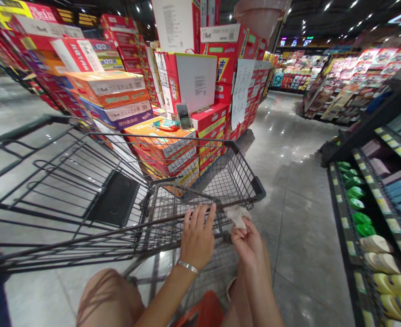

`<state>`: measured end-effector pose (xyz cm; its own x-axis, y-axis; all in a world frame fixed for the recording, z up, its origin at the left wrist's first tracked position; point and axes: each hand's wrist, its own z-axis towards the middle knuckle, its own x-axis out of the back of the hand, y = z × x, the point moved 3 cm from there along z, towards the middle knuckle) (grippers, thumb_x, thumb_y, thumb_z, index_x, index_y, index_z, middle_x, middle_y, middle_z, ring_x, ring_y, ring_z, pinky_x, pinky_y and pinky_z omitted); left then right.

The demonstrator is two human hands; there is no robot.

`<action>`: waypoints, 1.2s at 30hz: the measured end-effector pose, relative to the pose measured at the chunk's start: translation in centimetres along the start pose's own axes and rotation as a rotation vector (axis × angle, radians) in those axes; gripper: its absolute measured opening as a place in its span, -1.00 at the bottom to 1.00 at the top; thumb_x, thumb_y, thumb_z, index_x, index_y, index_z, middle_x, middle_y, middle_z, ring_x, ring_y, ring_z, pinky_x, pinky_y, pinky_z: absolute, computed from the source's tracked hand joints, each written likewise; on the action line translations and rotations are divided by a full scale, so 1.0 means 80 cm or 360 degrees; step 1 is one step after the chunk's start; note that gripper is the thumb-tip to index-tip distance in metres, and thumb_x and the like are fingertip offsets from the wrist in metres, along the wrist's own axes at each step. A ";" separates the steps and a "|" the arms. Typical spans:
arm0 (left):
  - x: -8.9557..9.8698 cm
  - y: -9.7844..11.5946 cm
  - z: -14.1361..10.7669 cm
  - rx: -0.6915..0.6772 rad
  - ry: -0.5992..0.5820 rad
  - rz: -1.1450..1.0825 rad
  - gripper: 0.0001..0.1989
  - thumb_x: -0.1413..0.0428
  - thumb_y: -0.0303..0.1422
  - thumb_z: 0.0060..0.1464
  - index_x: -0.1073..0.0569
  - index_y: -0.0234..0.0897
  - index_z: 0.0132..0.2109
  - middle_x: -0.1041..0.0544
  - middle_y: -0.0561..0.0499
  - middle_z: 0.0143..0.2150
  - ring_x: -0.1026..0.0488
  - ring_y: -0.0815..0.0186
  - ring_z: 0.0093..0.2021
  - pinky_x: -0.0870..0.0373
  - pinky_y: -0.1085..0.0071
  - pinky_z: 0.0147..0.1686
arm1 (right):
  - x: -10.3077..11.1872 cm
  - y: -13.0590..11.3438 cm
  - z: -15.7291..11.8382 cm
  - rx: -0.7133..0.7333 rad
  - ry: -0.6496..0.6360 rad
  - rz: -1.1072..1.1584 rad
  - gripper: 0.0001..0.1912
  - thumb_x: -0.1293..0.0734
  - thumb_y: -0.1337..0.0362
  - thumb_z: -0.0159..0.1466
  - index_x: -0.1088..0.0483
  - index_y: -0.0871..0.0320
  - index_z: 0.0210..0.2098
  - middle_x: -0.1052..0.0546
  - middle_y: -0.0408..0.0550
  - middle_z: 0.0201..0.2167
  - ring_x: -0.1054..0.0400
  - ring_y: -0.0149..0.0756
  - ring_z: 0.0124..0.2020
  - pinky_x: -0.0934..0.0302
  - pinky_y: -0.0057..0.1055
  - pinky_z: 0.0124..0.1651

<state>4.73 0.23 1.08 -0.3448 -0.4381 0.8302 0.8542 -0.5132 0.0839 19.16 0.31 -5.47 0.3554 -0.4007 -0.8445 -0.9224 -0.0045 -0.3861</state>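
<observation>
A dark wire shopping cart stretches across the view in front of my knees. My left hand, with a silver bracelet on its wrist, curls its fingers over the cart's near top rail. Just right of it, my right hand pinches a crumpled whitish tissue between thumb and fingers. The tissue lies against the rail near the cart's right end. A black plastic panel is fixed inside the left part of the cart. My fingertips behind the rail are partly hidden.
Stacked red and orange boxes stand right behind the cart, with a green-and-orange packet on top. Along the right runs a store shelf with green and yellow goods. A grey tiled floor lies between.
</observation>
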 end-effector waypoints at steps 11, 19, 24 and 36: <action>-0.002 0.009 0.002 0.0110 0.0055 -0.0014 -0.42 0.00 -0.51 0.01 -0.25 -0.33 0.23 -0.36 -0.16 0.07 -0.20 0.12 0.15 0.19 0.08 0.28 | 0.004 0.019 0.008 0.0819 0.0599 -0.1214 -0.68 -0.40 0.14 -0.06 -0.47 0.24 -0.36 -0.41 -0.20 -0.55 -0.20 -0.45 -0.57 -0.10 -0.51 -0.52; -0.003 0.006 -0.001 0.0089 0.0049 -0.0006 -0.39 -0.01 -0.50 0.00 -0.23 -0.31 0.25 -0.35 -0.15 0.09 -0.18 0.14 0.16 0.22 0.12 0.29 | -0.003 0.019 -0.001 0.1088 0.0377 -0.1547 -0.65 -0.27 0.06 0.13 -0.51 0.23 -0.34 -0.48 0.11 -0.16 -0.37 -0.25 -0.25 -0.29 -0.40 -0.30; -0.002 0.008 -0.001 0.0118 0.0041 -0.0010 -0.40 0.00 -0.49 0.00 -0.24 -0.30 0.24 -0.37 -0.15 0.08 -0.18 0.15 0.17 0.22 0.13 0.29 | 0.006 0.029 0.005 0.1046 0.0517 -0.1508 -0.52 -0.28 0.07 0.12 -0.42 0.27 -0.08 -0.49 0.15 -0.16 -0.40 -0.26 -0.37 -0.31 -0.38 -0.39; -0.008 0.006 -0.003 0.0119 0.0061 -0.0021 -0.40 -0.01 -0.47 0.00 -0.25 -0.30 0.24 -0.38 -0.15 0.09 -0.19 0.15 0.17 0.25 0.13 0.29 | 0.008 0.020 0.011 0.1591 0.0479 -0.2688 -0.66 -0.11 0.31 0.25 -0.48 0.26 -0.21 -0.50 0.12 -0.29 -0.38 -0.20 -0.26 -0.28 -0.32 -0.22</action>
<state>5.27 0.08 0.46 -0.3694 -0.4602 0.8073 0.8757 -0.4632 0.1367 18.05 0.86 -6.91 0.4910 -0.6556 0.5737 0.6988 -0.0969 -0.7087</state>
